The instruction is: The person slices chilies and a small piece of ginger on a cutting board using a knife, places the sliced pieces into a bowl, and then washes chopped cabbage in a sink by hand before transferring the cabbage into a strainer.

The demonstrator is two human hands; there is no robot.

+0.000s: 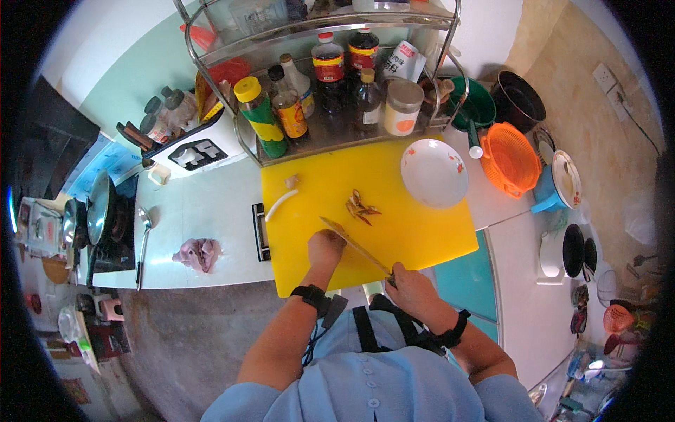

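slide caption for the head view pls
Right hand holds a knife over a yellow cutting board, left hand close by, brown pieces and a white bowl beyond.

Dressed in a light-blue shirt (422, 383) with short sleeves (242, 404) and small round buttons (373, 383) down the front; crossed at the waist by wide black straps (363, 330); fitted with a chunky black left wristband (311, 299), a flat grey piece (335, 311) beside it, a thin dark cable (308, 354) and a black right wristband (453, 334)
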